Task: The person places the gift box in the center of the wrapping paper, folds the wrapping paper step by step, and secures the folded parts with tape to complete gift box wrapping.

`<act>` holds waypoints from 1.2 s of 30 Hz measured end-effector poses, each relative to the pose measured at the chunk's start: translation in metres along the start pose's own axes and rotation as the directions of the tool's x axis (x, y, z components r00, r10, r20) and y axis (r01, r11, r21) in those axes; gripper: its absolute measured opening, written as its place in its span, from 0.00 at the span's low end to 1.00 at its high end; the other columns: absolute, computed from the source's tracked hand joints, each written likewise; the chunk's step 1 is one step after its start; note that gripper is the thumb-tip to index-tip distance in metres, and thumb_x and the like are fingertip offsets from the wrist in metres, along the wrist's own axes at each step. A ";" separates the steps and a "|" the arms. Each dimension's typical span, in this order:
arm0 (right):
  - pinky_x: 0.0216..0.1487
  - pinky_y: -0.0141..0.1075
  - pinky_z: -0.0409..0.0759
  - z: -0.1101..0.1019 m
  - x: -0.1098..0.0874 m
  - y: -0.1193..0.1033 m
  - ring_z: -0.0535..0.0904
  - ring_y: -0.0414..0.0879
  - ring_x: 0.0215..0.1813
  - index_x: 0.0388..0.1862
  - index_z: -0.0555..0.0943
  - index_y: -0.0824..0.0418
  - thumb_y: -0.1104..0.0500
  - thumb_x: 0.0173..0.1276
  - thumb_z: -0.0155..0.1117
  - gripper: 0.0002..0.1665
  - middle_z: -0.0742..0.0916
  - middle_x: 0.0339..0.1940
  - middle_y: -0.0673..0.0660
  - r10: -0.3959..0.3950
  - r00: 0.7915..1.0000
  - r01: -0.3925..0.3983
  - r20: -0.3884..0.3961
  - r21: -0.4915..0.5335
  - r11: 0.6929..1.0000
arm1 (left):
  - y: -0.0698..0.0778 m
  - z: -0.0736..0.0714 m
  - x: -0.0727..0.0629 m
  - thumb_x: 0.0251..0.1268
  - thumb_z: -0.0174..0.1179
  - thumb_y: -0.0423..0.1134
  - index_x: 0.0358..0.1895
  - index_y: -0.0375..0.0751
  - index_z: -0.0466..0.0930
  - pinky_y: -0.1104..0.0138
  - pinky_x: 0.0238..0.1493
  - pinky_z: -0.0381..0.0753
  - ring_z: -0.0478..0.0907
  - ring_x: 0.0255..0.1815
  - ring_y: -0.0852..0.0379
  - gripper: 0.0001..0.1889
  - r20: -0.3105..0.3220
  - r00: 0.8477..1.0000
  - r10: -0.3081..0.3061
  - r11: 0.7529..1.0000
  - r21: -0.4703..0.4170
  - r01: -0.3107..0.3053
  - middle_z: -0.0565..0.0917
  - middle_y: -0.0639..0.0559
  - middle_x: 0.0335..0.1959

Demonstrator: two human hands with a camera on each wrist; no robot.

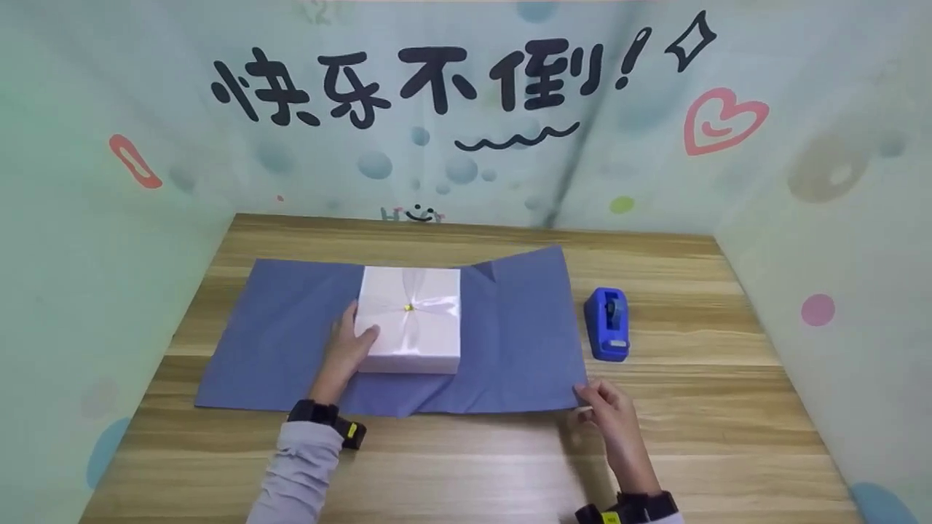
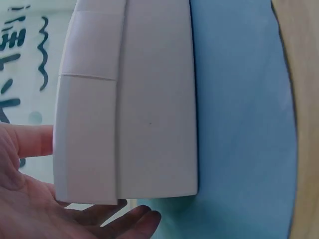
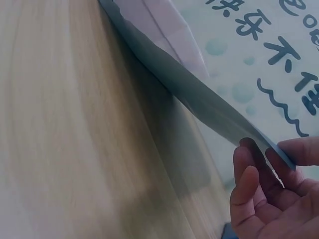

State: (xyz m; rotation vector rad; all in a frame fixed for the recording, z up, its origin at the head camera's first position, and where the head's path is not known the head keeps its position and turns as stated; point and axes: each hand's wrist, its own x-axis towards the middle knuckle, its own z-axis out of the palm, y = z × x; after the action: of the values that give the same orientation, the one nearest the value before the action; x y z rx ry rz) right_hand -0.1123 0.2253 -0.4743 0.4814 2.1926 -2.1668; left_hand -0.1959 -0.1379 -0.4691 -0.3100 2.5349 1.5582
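Observation:
A white gift box (image 1: 437, 338), tied with a pale ribbon and a small gold knot, sits on a sheet of blue wrapping paper (image 1: 535, 327). My left hand (image 1: 349, 356) grips the box at its left side, thumb over the top edge. In the left wrist view, the fingers of that hand lie along the end of the box (image 2: 154, 114). My right hand (image 1: 615, 422) pinches the near right corner of the paper between thumb and fingers. The right wrist view shows the paper's edge (image 3: 194, 94) raised off the table toward that hand.
A blue tape dispenser (image 1: 608, 324) stands to the right of the paper. Everything rests on a wooden table (image 1: 466, 466). Pale printed walls (image 1: 466, 167) with black lettering enclose its back and sides.

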 end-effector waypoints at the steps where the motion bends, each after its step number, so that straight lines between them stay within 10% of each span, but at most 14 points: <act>1: 0.30 0.33 0.77 -0.004 -0.003 0.000 0.74 0.39 0.27 0.19 0.71 0.60 0.66 0.65 0.56 0.14 0.74 0.22 0.47 -0.005 1.000 0.005 -0.014 -0.012 1.000 | 0.001 0.004 -0.003 0.66 0.45 0.38 0.73 0.34 0.39 0.44 0.71 0.44 0.43 0.73 0.34 0.36 0.000 1.000 0.024 0.999 0.021 -0.024 0.46 0.28 0.72; 8: 0.33 0.32 0.77 -0.046 -0.020 0.022 0.73 0.39 0.28 0.20 0.73 0.62 0.63 0.65 0.58 0.13 0.76 0.21 0.48 -0.075 0.992 0.068 -0.102 -0.071 0.995 | 0.007 0.041 -0.030 0.66 0.47 0.33 0.72 0.35 0.49 0.42 0.66 0.58 0.58 0.65 0.28 0.31 -0.012 0.972 0.234 0.963 0.136 -0.230 0.60 0.24 0.65; 14: 0.32 0.32 0.78 -0.093 -0.016 0.066 0.76 0.40 0.28 0.22 0.75 0.61 0.56 0.63 0.64 0.14 0.80 0.24 0.49 -0.091 0.977 0.081 -0.192 -0.057 0.995 | 0.010 0.066 -0.056 0.69 0.47 0.37 0.71 0.38 0.53 0.40 0.60 0.64 0.63 0.61 0.28 0.28 0.021 0.954 0.300 0.930 0.215 -0.298 0.62 0.25 0.62; 20: 0.31 0.28 0.77 -0.102 -0.046 0.046 0.77 0.36 0.29 0.23 0.74 0.68 0.62 0.63 0.62 0.12 0.82 0.22 0.47 -0.094 0.936 0.071 -0.340 -0.079 0.994 | 0.013 0.084 -0.075 0.70 0.48 0.46 0.73 0.43 0.49 0.38 0.60 0.63 0.59 0.65 0.28 0.32 0.111 0.950 0.290 0.921 0.236 -0.309 0.57 0.27 0.67; 25: 0.28 0.22 0.73 -0.091 -0.069 0.025 0.75 0.31 0.25 0.19 0.75 0.65 0.67 0.63 0.60 0.12 0.82 0.19 0.41 -0.107 0.850 0.100 -0.515 -0.042 0.994 | 0.014 0.097 -0.086 0.63 0.55 0.55 0.74 0.46 0.46 0.37 0.60 0.63 0.58 0.66 0.28 0.41 0.177 0.940 0.291 0.914 0.240 -0.328 0.54 0.28 0.69; 32: 0.24 0.19 0.73 -0.078 -0.071 0.028 0.77 0.30 0.20 0.16 0.76 0.58 0.74 0.57 0.60 0.16 0.84 0.16 0.41 -0.266 0.697 0.406 -0.665 0.061 0.912 | 0.017 0.108 -0.098 0.54 0.61 0.60 0.74 0.45 0.46 0.38 0.63 0.59 0.52 0.69 0.30 0.49 0.180 0.926 0.332 0.886 0.277 -0.372 0.47 0.31 0.72; 34: 0.26 0.19 0.74 -0.070 -0.070 0.023 0.78 0.30 0.22 0.18 0.76 0.59 0.77 0.56 0.60 0.15 0.85 0.18 0.42 -0.310 0.675 0.480 -0.670 0.080 0.873 | 0.021 0.111 -0.104 0.52 0.64 0.57 0.72 0.44 0.51 0.41 0.62 0.62 0.54 0.68 0.32 0.47 0.106 0.898 0.428 0.830 0.346 -0.437 0.50 0.34 0.72; 36: 0.28 0.19 0.75 -0.063 -0.070 0.017 0.80 0.31 0.24 0.20 0.76 0.60 0.78 0.56 0.59 0.15 0.86 0.20 0.44 -0.338 0.669 0.523 -0.662 0.097 0.847 | 0.025 0.116 -0.113 0.50 0.66 0.52 0.67 0.42 0.61 0.47 0.59 0.67 0.60 0.65 0.37 0.41 0.024 0.830 0.557 0.751 0.414 -0.515 0.58 0.38 0.67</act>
State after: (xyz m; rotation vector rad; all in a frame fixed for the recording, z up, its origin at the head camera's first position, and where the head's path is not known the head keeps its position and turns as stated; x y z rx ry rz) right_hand -0.0293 0.2723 -0.4731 0.8825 2.5189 -2.9582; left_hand -0.0905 -0.0130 -0.4734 0.4534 3.1237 1.0997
